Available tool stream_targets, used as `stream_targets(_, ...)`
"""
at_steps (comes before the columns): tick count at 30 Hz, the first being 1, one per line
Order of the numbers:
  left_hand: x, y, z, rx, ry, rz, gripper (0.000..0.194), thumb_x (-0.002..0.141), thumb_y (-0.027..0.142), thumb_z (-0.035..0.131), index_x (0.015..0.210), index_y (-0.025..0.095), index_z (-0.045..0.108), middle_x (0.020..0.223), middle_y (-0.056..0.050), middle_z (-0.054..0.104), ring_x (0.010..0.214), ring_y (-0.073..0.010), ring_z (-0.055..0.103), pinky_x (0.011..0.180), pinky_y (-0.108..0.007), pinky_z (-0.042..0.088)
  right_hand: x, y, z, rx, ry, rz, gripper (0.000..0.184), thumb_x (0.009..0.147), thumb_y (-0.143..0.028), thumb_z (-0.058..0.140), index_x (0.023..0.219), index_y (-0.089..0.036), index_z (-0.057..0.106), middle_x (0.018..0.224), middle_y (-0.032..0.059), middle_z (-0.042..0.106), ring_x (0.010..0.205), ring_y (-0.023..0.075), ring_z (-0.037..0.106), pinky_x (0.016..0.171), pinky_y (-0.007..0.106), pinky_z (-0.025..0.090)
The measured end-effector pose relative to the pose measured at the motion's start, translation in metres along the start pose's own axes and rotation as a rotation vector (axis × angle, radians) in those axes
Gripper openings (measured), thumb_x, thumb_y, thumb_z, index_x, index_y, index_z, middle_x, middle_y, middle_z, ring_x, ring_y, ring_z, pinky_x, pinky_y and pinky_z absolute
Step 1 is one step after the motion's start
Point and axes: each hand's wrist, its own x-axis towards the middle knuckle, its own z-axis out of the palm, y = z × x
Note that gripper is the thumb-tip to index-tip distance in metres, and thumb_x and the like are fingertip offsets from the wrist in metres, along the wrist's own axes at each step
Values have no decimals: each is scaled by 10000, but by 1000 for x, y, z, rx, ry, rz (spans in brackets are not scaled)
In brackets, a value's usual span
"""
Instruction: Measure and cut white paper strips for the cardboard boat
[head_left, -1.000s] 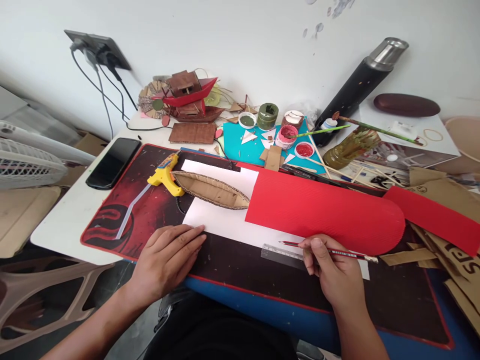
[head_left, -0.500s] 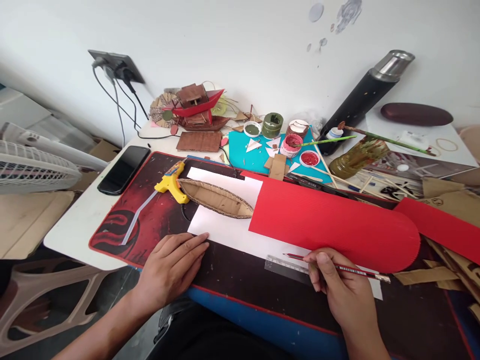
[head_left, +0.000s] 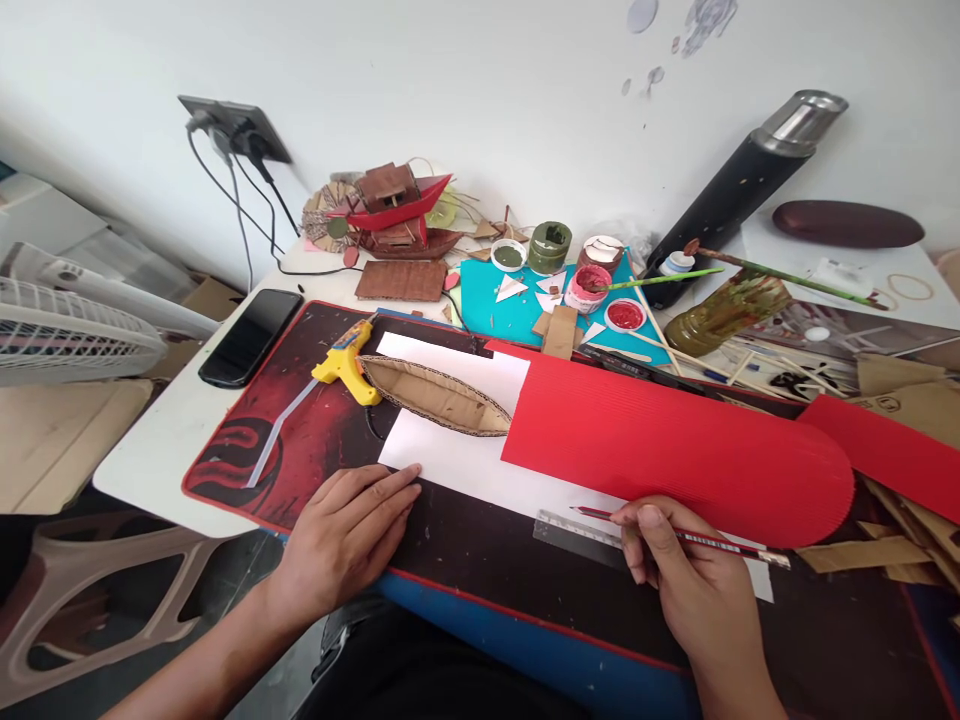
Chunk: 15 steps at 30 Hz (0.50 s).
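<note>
My left hand [head_left: 349,535] lies flat on the dark mat [head_left: 480,555], its fingers stretched out and the fingertips at the lower left corner of the white paper [head_left: 442,465]. My right hand [head_left: 682,560] is closed around a pencil [head_left: 739,547], whose point faces left. Under that hand a clear ruler [head_left: 574,532] lies along the paper's near edge, partly hidden. A cardboard boat hull [head_left: 439,395] rests on the paper, with its right tip at the edge of a red corrugated sheet [head_left: 660,440]. The sheet covers much of the paper.
A yellow glue gun [head_left: 346,365] with a glue stick lies left of the hull, near a phone [head_left: 250,338]. Model boats [head_left: 397,205], paint jars [head_left: 550,248] and a black flask [head_left: 739,185] stand at the back. Cardboard strips [head_left: 862,553] lie at right.
The view has shifted slightly, so most things appear a little farther right. Both hands keep their places, and the pencil stays in my right hand.
</note>
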Motion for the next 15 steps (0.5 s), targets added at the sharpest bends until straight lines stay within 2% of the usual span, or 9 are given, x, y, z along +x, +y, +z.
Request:
stream_targets(6, -1, -1, -1, 14, -11, 43, 272, 1011, 80, 669, 1278, 113, 711, 1293, -122, 818, 1082, -270, 727, 931, -426, 599, 0, 1, 0, -23, 3, -5, 532, 961, -711, 747, 825, -199, 787, 579, 14, 586, 524, 157, 535, 492, 270, 451)
stream_targets(15, 0, 1, -3, 27, -15, 49, 259, 1010, 80, 668, 1260, 120, 721, 1287, -115, 821, 1074, -267, 726, 923, -412, 591, 0, 1, 0, -7, 0, -5, 505, 972, -683, 753, 832, -199, 794, 576, 4, 572, 519, 148, 525, 495, 263, 447)
